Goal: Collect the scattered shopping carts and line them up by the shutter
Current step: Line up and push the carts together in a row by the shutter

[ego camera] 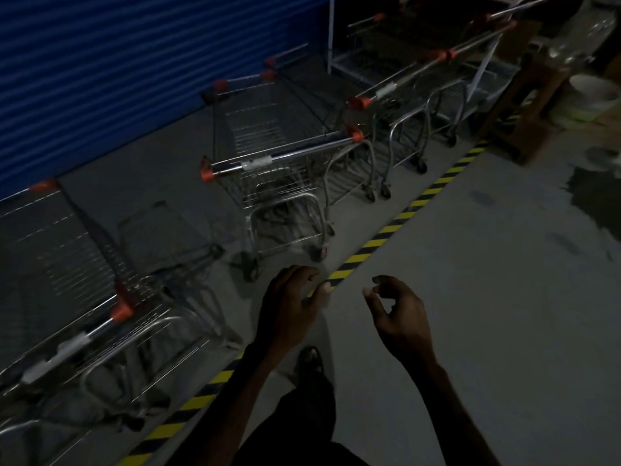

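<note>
Several wire shopping carts with orange handle caps stand side by side before the blue shutter (pixel 134 62). One cart (pixel 67 297) is at the near left, a middle cart (pixel 275 156) faces the shutter, and a third cart (pixel 413 95) stands further right with another behind it. My left hand (pixel 292 304) hovers low in the middle, fingers loosely curled, holding nothing. My right hand (pixel 396 311) floats beside it, fingers apart and empty. Both hands are well short of the middle cart's handle. The scene is dim.
A yellow-and-black striped tape line (pixel 396 227) runs diagonally across the grey floor, with the carts on its shutter side. A white bucket (pixel 591 95) and a wooden stand (pixel 531 105) sit at the far right. A dark wet patch (pixel 594 196) marks the floor there. My foot (pixel 311 361) shows below.
</note>
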Motion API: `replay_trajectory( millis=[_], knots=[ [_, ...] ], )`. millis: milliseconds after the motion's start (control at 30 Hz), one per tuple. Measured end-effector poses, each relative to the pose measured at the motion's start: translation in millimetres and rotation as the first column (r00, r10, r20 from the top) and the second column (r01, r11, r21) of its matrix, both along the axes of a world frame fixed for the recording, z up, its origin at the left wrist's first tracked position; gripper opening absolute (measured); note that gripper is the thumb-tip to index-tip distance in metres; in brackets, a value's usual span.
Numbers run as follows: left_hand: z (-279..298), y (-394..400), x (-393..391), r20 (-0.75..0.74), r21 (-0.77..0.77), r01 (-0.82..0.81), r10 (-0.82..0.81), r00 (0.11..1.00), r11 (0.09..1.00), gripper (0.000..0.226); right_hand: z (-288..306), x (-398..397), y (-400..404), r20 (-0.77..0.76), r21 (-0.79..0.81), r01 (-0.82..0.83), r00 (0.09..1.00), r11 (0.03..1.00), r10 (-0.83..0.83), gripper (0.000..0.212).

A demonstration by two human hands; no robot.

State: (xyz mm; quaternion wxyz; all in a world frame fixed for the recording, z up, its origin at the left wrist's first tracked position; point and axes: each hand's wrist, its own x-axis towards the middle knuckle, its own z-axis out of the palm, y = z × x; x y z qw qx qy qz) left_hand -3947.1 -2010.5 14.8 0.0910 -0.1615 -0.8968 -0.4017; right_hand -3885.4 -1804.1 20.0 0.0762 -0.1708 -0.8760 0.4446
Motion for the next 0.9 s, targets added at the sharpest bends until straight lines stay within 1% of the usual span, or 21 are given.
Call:
replay_trajectory(
  millis=[133,233,300,333,467,500,567,633,733,767,800,833,900],
  knots=[
    [-11,-1,-54,0.042,0.003,-0.029,0.029,0.999,1.0,0.03,3,-53,9,0.043,0.028,-0.022,0.999,0.999,0.02,0.045],
    [-17,-5,-93,0.112,-0.008,-0.05,0.051,0.992,0.999,0.043,7,-93,16,0.064,0.059,-0.044,0.997,0.997,0.04,0.046],
    [-19,-7,-120,0.131,-0.013,-0.07,0.071,0.989,0.997,0.048,11,-122,20,0.071,0.079,-0.063,0.996,0.995,0.057,0.051],
    [-18,-8,-133,0.118,-0.018,-0.076,0.078,0.99,0.997,0.047,13,-137,20,0.076,0.09,-0.074,0.995,0.993,0.067,0.052],
    [-10,-12,-183,0.061,-0.059,-0.085,0.088,0.994,0.995,0.026,19,-195,21,0.073,0.128,-0.17,0.984,0.977,0.162,0.042],
    [-9,-15,-195,0.063,-0.063,-0.091,0.095,0.993,0.994,0.025,20,-210,21,0.068,0.145,-0.202,0.979,0.969,0.193,0.043],
    [-8,-21,-222,0.051,-0.09,-0.117,0.122,0.991,0.989,0.03,22,-246,23,0.081,0.179,-0.266,0.963,0.947,0.255,0.045],
    [-7,-30,-252,0.001,-0.141,-0.14,0.141,0.99,0.98,0.037,23,-289,29,0.115,0.271,-0.351,0.936,0.896,0.332,0.048],
    [-3,-44,-296,-0.21,-0.22,-0.146,0.099,0.973,0.965,0.036,27,-358,36,0.182,0.495,-0.477,0.874,0.726,0.45,0.06],
    [0,-49,-310,-0.218,-0.257,-0.151,0.095,0.971,0.954,0.039,30,-382,38,0.185,0.551,-0.498,0.855,0.669,0.484,0.065],
    [5,-53,-323,-0.188,-0.305,-0.175,0.121,0.975,0.936,0.042,35,-403,38,0.185,0.581,-0.511,0.841,0.633,0.509,0.069],
    [8,-57,-336,-0.138,-0.351,-0.206,0.167,0.976,0.914,0.044,34,-426,40,0.211,0.593,-0.542,0.818,0.595,0.535,0.073],
    [13,-64,-354,-0.03,-0.43,-0.224,0.234,0.972,0.875,0.05,34,-459,43,0.275,0.606,-0.617,0.755,0.503,0.595,0.071]
  ],
)
